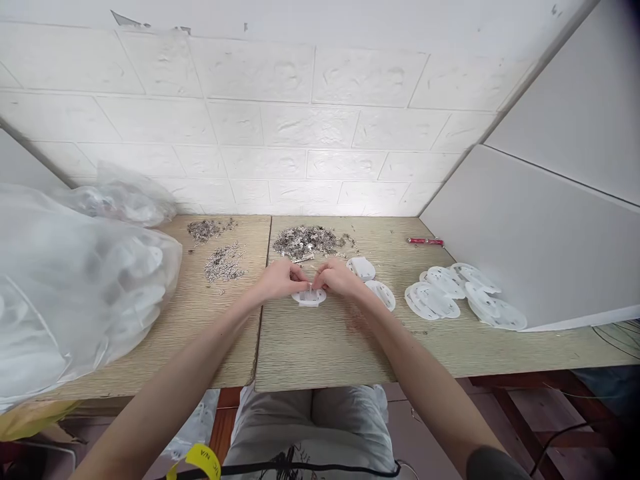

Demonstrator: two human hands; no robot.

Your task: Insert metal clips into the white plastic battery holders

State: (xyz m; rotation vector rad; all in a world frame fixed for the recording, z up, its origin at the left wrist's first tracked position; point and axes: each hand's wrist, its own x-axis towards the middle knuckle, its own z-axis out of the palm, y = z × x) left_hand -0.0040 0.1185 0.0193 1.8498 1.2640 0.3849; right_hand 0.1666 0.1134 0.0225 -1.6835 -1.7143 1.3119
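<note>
A white oval plastic part [309, 297] lies on the wooden table in front of me. My left hand [284, 279] is at its upper left edge, thumb and fingers pinched together over it. From the other side my right hand [336, 277] reaches its upper right edge, also with closed fingers. Whatever small piece is between the fingertips is too small to make out. Just behind the hands is a pile of small metal pieces [305, 241]. Two more white parts, one [361, 268] behind the other [381, 295], rest right of my right hand.
Two heaps of tiny metal parts, the rear [204, 231] and the front [224, 263], lie left. A large plastic bag [90, 287] of white parts fills the far left. Several finished-looking white discs [433, 300] and a red tool [425, 241] are right.
</note>
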